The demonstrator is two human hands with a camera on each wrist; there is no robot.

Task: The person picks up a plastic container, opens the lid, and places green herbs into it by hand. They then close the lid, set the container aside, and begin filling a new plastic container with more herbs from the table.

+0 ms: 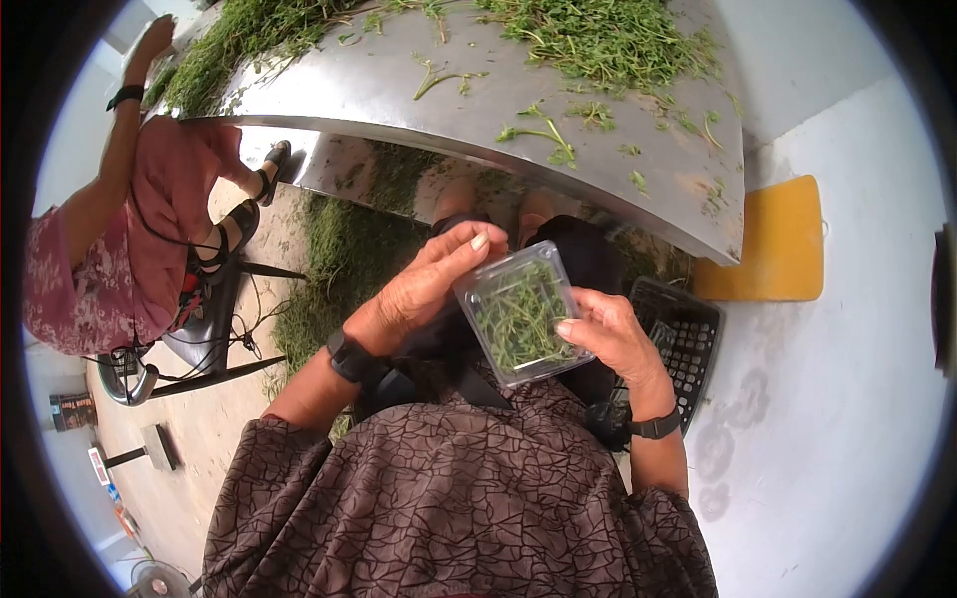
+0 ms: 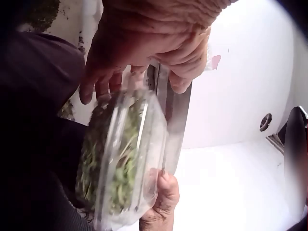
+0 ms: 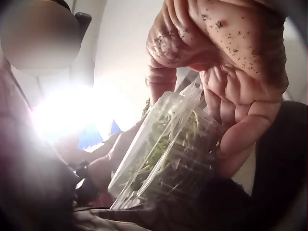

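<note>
brushed-metal table (image 1: pixel 379 80) strewn with green sprigs (image 1: pixel 608 40), yellow board (image 1: pixel 773 239) by the pale wall (image 1: pixel 847 399), clear plastic box of greens (image 1: pixel 520 317) above the lap, right hand (image 1: pixel 616 334) gripping its side, left hand (image 1: pixel 439 274) at its corner, fingers extended

Shirt (image 1: pixel 449 498) at bottom center of head view: brown with black crackle-line pattern. Stems and leaves in the clamshell (image 1: pixel 519 317), center: green; plastic clear. Metal table (image 1: pixel 379 80), top: silver-gray. Board (image 1: pixel 773 239), right: mustard yellow. Crate (image 1: pixel 698 339), right of center: black, grid pattern. Other person's top (image 1: pixel 85 284), left: dusty pink with pale blotches. Both watch straps, (image 1: pixel 348 356) and (image 1: pixel 655 427): black. Wall (image 1: pixel 847 399), right: white-blue.
</note>
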